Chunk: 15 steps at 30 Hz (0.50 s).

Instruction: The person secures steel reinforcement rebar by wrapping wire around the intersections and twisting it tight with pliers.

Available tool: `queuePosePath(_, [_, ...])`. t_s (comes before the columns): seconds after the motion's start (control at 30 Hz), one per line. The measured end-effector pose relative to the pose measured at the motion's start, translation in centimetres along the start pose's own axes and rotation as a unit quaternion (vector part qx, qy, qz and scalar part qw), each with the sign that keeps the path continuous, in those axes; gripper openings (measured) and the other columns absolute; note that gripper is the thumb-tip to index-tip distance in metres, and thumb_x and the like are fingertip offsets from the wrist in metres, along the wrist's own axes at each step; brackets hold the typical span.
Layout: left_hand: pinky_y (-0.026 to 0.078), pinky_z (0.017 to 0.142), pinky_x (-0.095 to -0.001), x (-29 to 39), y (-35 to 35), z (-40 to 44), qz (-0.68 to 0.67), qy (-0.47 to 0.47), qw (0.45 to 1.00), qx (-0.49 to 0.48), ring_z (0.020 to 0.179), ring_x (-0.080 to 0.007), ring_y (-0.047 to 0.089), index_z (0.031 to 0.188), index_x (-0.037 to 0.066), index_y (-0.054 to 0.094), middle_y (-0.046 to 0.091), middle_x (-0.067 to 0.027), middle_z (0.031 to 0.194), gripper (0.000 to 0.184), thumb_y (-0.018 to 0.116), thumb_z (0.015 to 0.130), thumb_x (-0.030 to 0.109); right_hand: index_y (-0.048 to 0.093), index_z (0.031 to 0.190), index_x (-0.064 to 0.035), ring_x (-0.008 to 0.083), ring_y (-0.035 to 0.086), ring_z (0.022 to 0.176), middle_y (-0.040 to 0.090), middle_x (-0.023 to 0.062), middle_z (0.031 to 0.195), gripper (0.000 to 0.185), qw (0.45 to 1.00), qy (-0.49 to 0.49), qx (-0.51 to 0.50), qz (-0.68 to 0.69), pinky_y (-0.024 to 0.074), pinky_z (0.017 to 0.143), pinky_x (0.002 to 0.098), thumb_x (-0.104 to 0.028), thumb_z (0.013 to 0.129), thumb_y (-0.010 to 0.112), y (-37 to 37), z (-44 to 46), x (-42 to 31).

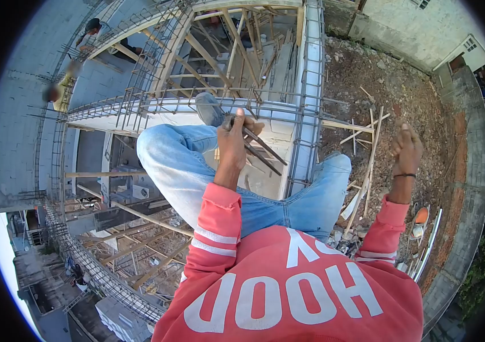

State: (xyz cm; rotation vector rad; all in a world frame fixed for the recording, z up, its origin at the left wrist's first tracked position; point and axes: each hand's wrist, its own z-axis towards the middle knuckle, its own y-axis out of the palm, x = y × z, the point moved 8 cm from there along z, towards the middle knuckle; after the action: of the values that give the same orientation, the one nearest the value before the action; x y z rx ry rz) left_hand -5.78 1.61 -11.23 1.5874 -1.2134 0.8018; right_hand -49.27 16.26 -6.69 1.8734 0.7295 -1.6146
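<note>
My left hand [232, 139] is closed around a dark metal tool [262, 149], whose two long thin handles point down and right over my lap. It sits above my jeans-clad knee, close to the rebar [271, 108] that runs along the beam. My right hand [407, 147] is raised at the right, apart from the rebar, with its fingers curled together. Whether those fingers hold something thin cannot be made out. A grey shoe [209, 108] rests against the beam beside my left hand.
A rebar cage [310, 74] runs along the narrow beam ahead. Wooden props [236, 45] stand in the deep opening beyond. Rubble ground [390, 85] lies far below at the right. Two other people [91, 31] [63, 94] are at the upper left.
</note>
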Motion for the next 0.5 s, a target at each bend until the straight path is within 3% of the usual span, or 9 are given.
queuePosePath(0.03, [0.062,0.071,-0.0374,1.4,-0.2,0.2,-0.005,0.061,0.998,0.027,0.079,-0.0271,0.074,0.087,0.002,0.060,0.066,-0.0117,0.079,0.036,0.062,0.101,0.035,0.065,0.115,0.0016,0.0010,0.032,0.051,0.033,-0.0091,0.063,0.027,0.999,0.006,0.028,0.032,0.0268,0.044,0.0192,-0.021,0.103,0.058,-3.1,0.5,-0.3])
queuePosePath(0.07, [0.055,0.067,-0.0291,2.1,0.0,0.5,0.004,0.088,0.996,0.034,0.080,-0.0216,0.073,0.081,0.002,0.062,0.066,-0.0081,0.077,0.039,0.060,0.103,0.034,0.065,0.117,0.0015,0.0012,0.032,0.052,0.032,-0.0092,0.063,0.027,0.998,-0.014,0.056,0.031,0.0269,0.044,0.0193,-0.021,0.103,0.058,-6.3,0.7,-1.3])
queuePosePath(0.1, [0.055,0.067,-0.0291,2.3,0.3,0.8,0.005,0.082,0.996,0.032,0.080,-0.0216,0.073,0.081,0.002,0.062,0.066,-0.0081,0.077,0.039,0.060,0.103,0.034,0.064,0.119,0.0014,0.0014,0.032,0.052,0.031,-0.0093,0.063,0.028,0.996,-0.034,0.083,0.030,0.0269,0.045,0.0195,-0.020,0.103,0.058,-9.5,0.7,-2.6])
queuePosePath(0.17, [0.055,0.069,-0.0298,4.1,1.1,0.6,0.069,0.162,0.984,0.014,0.087,-0.0210,0.073,0.081,0.002,0.062,0.065,-0.0074,0.076,0.040,0.059,0.103,0.034,0.063,0.123,0.0011,0.0016,0.031,0.053,0.032,-0.0090,0.063,0.028,0.982,-0.084,0.165,0.027,0.0266,0.045,0.0200,-0.018,0.104,0.056,-16.8,0.2,-5.2])
queuePosePath(0.23, [0.054,0.072,-0.0295,3.7,2.3,0.1,0.038,0.155,0.987,-0.002,0.087,-0.0191,0.071,0.084,0.001,0.064,0.066,-0.0071,0.076,0.039,0.058,0.104,0.035,0.063,0.127,0.0006,0.0021,0.030,0.052,0.031,-0.0087,0.063,0.029,0.965,-0.134,0.223,-0.012,0.0257,0.044,0.0208,-0.017,0.105,0.054,-22.3,-1.5,-8.4])
queuePosePath(0.37, [0.051,0.071,-0.0297,-1.2,4.5,0.1,-0.046,0.082,0.995,-0.031,0.081,-0.0160,0.067,0.091,0.002,0.066,0.067,-0.0070,0.080,0.037,0.058,0.104,0.035,0.064,0.125,0.0002,0.0020,0.029,0.051,0.032,-0.0086,0.062,0.029,0.953,-0.134,0.258,-0.081,0.0243,0.044,0.0212,-0.018,0.105,0.053,-26.2,-4.0,-9.2])
queuePosePath(0.43, [0.055,0.070,-0.0316,-4.6,6.0,-0.1,0.066,0.044,0.990,-0.118,0.086,-0.0208,0.069,0.098,0.002,0.064,0.068,-0.0063,0.089,0.033,0.061,0.101,0.035,0.066,0.122,-0.0003,0.0016,0.027,0.050,0.034,-0.0089,0.062,0.029,0.961,-0.091,0.246,-0.090,0.0225,0.043,0.0212,-0.019,0.105,0.053,-25.6,-4.2,-6.5])
queuePosePath(0.47, [0.055,0.070,-0.0316,-5.5,6.3,-0.1,0.064,0.045,0.990,-0.117,0.086,-0.0208,0.069,0.098,0.002,0.064,0.068,-0.0063,0.089,0.033,0.061,0.101,0.035,0.068,0.118,-0.0007,0.0009,0.027,0.050,0.035,-0.0094,0.061,0.027,0.966,-0.079,0.236,-0.071,0.0216,0.043,0.0209,-0.020,0.105,0.054,-24.5,-4.6,-5.0])
queuePosePath(0.5, [0.053,0.070,-0.0306,-5.0,7.8,-1.0,0.148,0.136,0.963,-0.178,0.084,-0.0186,0.068,0.099,0.002,0.066,0.068,-0.0051,0.089,0.030,0.064,0.100,0.032,0.068,0.118,-0.0007,0.0009,0.027,0.050,0.035,-0.0094,0.061,0.027,0.966,-0.079,0.234,-0.072,0.0216,0.043,0.0209,-0.020,0.105,0.054,-24.0,-4.9,-3.6])
